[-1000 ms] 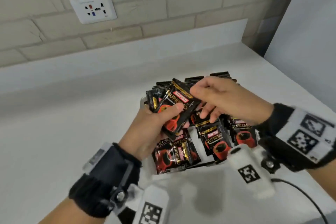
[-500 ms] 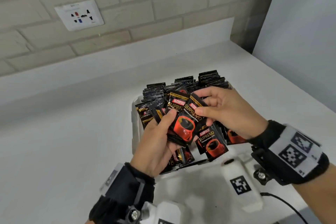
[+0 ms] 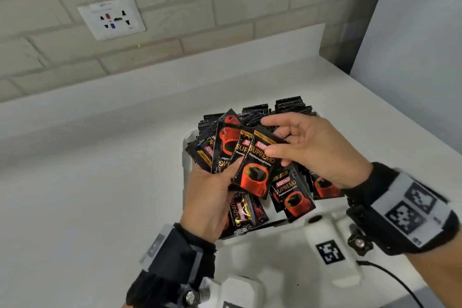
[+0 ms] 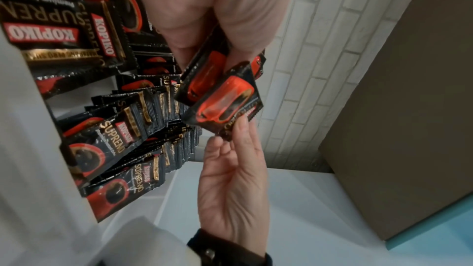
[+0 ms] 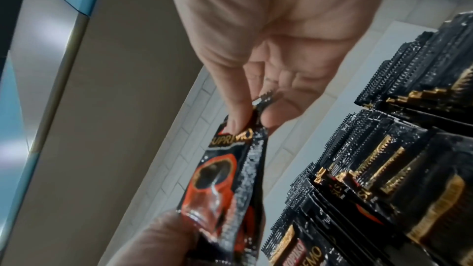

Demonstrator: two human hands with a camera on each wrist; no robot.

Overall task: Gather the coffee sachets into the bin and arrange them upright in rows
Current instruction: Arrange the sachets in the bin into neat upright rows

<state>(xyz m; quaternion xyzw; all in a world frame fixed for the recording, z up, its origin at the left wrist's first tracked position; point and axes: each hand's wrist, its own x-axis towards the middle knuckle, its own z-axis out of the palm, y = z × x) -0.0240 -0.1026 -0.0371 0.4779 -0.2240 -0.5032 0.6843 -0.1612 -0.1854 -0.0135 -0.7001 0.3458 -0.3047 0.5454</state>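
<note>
Above a white bin (image 3: 185, 155), my left hand (image 3: 215, 185) holds a fan of several black-and-red coffee sachets (image 3: 225, 147). My right hand (image 3: 277, 142) pinches the top edge of the front sachet (image 3: 253, 170) between thumb and fingers. The right wrist view shows that pinch on the sachet (image 5: 230, 171), with my left thumb (image 5: 158, 238) on its lower end. Upright rows of sachets (image 3: 287, 105) fill the back of the bin. Loose sachets (image 3: 292, 197) lie flat at its front, partly hidden by my hands.
The bin stands on a white counter (image 3: 100, 195) against a brick wall with a socket plate (image 3: 111, 17). A grey panel (image 3: 420, 32) closes off the right side. A black cable (image 3: 390, 275) runs along the counter near my right wrist.
The bunch in my left hand has grown from one sachet to a spread fan. My right hand has brought another sachet to the front of it.
</note>
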